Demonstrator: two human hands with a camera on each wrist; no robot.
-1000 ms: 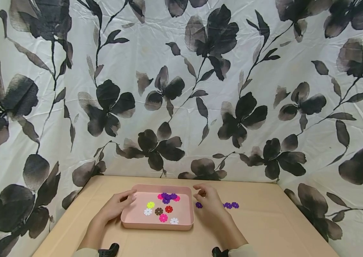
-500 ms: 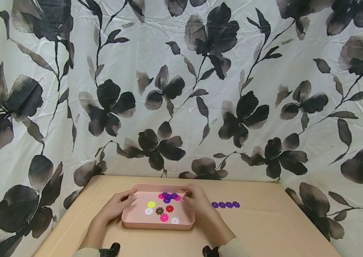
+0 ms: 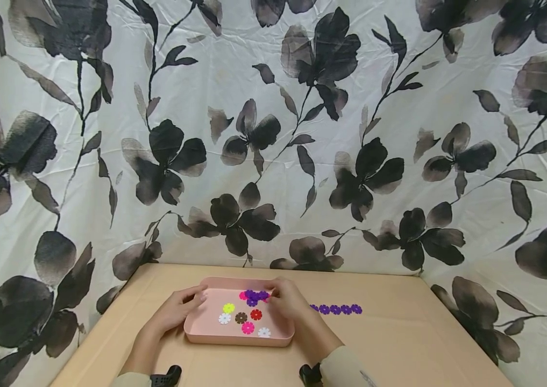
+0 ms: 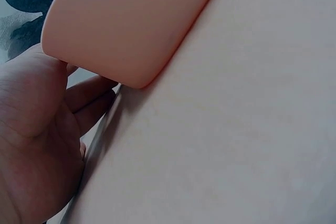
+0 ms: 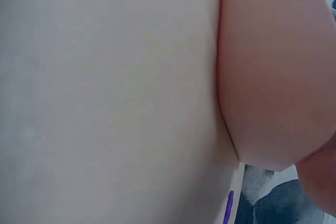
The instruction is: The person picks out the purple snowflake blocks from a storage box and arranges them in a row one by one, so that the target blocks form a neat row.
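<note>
While the left hand point(image 3: 173, 310) held the left rim of the pink tray point(image 3: 234, 337), fingers curled round its edge, the right hand point(image 3: 286, 302) reached over the tray's far right corner toward the purple discs point(image 3: 254, 295) heaped there; whether its fingers pinched one I could not tell. More purple discs lay in a row point(image 3: 335, 309) on the table point(image 3: 399, 344), right of the tray.

Bare table point(image 3: 399, 344) right of purple discs point(image 3: 335, 309)
</note>
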